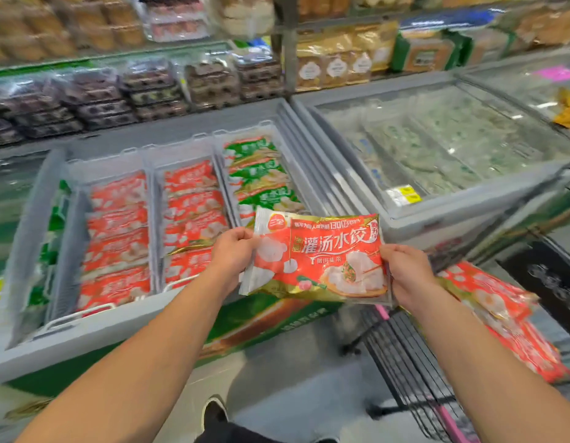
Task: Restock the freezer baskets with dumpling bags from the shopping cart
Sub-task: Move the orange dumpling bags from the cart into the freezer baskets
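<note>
I hold a red dumpling bag (319, 260) flat between both hands, above the freezer's front right corner. My left hand (231, 255) grips its left edge and my right hand (408, 273) grips its right edge. The open freezer (85, 334) lies ahead on the left with three white baskets: the left basket (116, 231) and the middle basket (191, 219) hold red bags, the right basket (261, 171) holds green bags. The shopping cart (414, 372) stands at lower right with several more red bags (507, 318) in it.
A second freezer (437, 148) with shut glass lids stands on the right. Shelves of packaged food (149, 87) run along the back. My shoe (215, 414) is on the grey floor between freezer and cart. A black crate (552, 282) sits far right.
</note>
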